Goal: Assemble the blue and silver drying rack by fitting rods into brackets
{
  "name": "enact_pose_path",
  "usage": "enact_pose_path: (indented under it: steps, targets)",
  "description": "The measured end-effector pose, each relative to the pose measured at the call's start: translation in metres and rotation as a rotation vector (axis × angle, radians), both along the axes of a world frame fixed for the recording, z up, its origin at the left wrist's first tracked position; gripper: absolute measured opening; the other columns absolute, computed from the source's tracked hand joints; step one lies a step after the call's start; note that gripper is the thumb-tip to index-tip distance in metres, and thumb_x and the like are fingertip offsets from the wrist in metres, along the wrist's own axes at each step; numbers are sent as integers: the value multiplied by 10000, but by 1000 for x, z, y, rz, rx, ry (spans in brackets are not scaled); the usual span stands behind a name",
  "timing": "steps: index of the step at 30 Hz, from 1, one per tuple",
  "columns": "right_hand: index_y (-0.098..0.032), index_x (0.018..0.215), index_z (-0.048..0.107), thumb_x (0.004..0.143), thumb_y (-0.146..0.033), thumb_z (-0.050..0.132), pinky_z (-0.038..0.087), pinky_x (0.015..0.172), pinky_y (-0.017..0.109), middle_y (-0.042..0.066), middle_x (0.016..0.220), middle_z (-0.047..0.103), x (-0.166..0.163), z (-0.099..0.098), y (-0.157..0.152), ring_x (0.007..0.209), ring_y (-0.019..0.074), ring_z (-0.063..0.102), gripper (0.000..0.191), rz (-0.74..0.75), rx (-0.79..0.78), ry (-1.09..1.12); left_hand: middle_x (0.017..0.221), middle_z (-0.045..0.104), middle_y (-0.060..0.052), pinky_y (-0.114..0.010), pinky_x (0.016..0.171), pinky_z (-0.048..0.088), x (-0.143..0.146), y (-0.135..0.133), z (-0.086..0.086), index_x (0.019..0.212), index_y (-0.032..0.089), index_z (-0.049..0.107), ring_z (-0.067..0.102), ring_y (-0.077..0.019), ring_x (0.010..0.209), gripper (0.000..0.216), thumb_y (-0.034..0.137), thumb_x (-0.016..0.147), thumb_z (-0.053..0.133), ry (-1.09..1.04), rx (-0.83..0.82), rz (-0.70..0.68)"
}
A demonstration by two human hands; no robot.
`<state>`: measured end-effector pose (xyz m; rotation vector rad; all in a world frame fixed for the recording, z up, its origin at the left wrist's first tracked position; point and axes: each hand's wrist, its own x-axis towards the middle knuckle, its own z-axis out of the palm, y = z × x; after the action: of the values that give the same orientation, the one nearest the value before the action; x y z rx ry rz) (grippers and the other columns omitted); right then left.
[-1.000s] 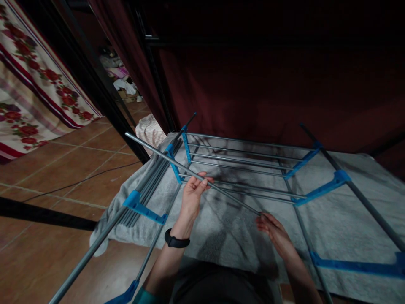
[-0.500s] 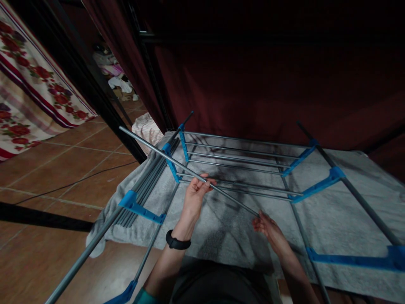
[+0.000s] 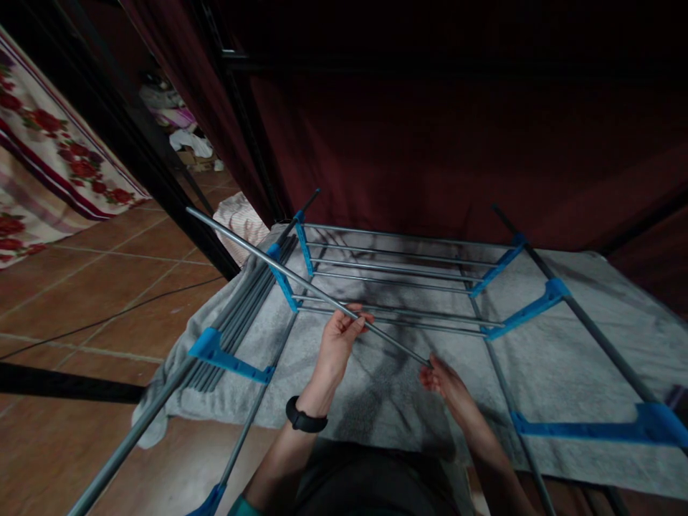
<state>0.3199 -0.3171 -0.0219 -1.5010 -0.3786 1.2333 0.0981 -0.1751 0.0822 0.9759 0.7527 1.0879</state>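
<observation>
A thin grey metal rod (image 3: 252, 247) slants across the view, its far end raised at the upper left. My left hand (image 3: 341, 333), with a black band on the wrist, is closed on the rod near its middle. At the rod's near right end, my right hand (image 3: 443, 376) grips it between thumb and fingers. Beneath and around both hands lies a drying rack frame of grey tubes with blue plastic brackets (image 3: 231, 360). Several crossbars (image 3: 398, 256) span its far brackets. The nearer blue bracket (image 3: 580, 430) at the right has no bar in it.
Several loose rods (image 3: 241, 315) lie side by side at the left of the grey blanket (image 3: 376, 401) under the rack. A dark red curtain (image 3: 430, 158) hangs behind. Black posts (image 3: 161, 158) and a floral cloth (image 3: 59, 136) stand to the left above the tiled floor (image 3: 107, 287).
The view has shifted slightly to the right. Both hands keep hold of the rod, which stays at nearly the same slant, and the hands are slightly closer together.
</observation>
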Motion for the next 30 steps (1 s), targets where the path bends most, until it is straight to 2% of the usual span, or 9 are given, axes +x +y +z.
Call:
enact_pose_path:
  steps: [3,6,10,15,23,30]
  targets:
    - [-225,863,707,656,-686,840,506,604,335,45,764,725,-2,-1,-1,642,191,632,523,-35,40,1,939,774,-59,-335,835,526,-1,1,-1,1089,205,669,718,-204,921,382,367,782,828,2,0,13]
    - [-223,915,718,645,-638,873,512,625,318,33,788,732,-5,1,-3,676,187,645,519,-45,123,1,934,772,-50,-337,840,530,-3,3,0,1090,211,661,714,-198,915,390,379,781,830,-1,14,33]
    - [-208,881,730,551,-640,927,534,680,323,43,806,740,-8,0,-4,718,196,663,579,-73,144,10,909,765,-37,-341,843,531,-4,4,1,1094,219,649,712,-192,900,390,379,786,827,1,21,41]
    - [-196,837,734,653,-724,837,531,703,321,56,818,731,-11,-4,-3,748,192,654,569,-23,140,-18,910,763,-40,-334,836,526,1,0,2,1092,219,646,714,-203,924,403,354,768,843,5,11,12]
    - [-194,655,650,673,-826,742,476,685,343,51,697,669,-20,-1,7,663,181,599,639,10,118,41,948,771,-51,-340,857,531,15,-14,-8,1094,199,641,722,-205,941,384,322,775,815,26,-16,-53]
    - [-191,815,718,693,-695,828,506,719,335,51,806,719,-25,-5,8,760,196,651,530,-43,164,112,951,774,-58,-329,847,533,24,-23,-17,1106,194,643,715,-192,933,350,294,799,778,68,4,-101]
